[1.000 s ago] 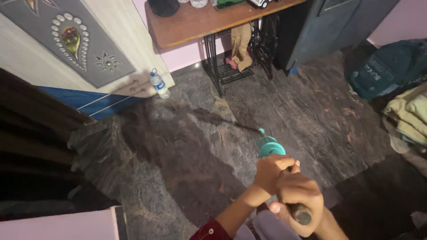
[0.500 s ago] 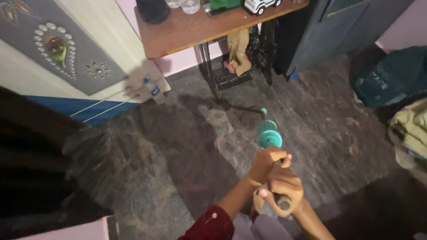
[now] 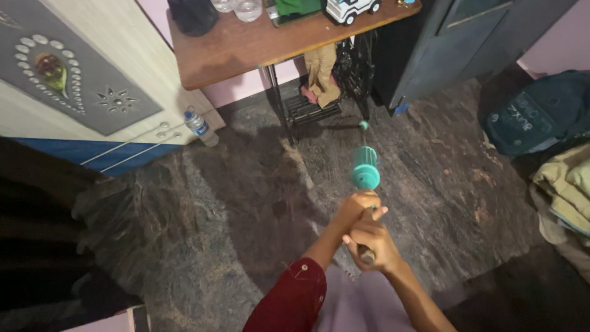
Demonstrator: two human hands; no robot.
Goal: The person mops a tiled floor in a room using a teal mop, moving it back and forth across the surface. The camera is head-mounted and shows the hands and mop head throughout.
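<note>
Both my hands grip a long stick whose lower end carries a teal plastic collar (image 3: 365, 169); a small teal tip (image 3: 364, 125) shows beyond it, near the floor by the table's black iron stand (image 3: 307, 110). My left hand (image 3: 356, 208), on the arm with the red sleeve, is closed around the stick just behind the collar. My right hand (image 3: 375, 241) is closed on the stick's dark near end. The stick points away from me, so most of its length is foreshortened. What sits at its far end is not clear.
A wooden table (image 3: 246, 46) carries glasses, a dark container and a toy truck (image 3: 351, 10). A plastic water bottle (image 3: 198, 125) stands by a decorated cupboard (image 3: 92, 98). A dark cabinet (image 3: 455, 43) is at the back right. A teal bag (image 3: 534, 117) and folded clothes (image 3: 568, 190) lie right.
The stick's far end has swung from the floor's middle to the right, up to the table's stand. My hands kept their grip and shifted right; the view moved closer to the table.
</note>
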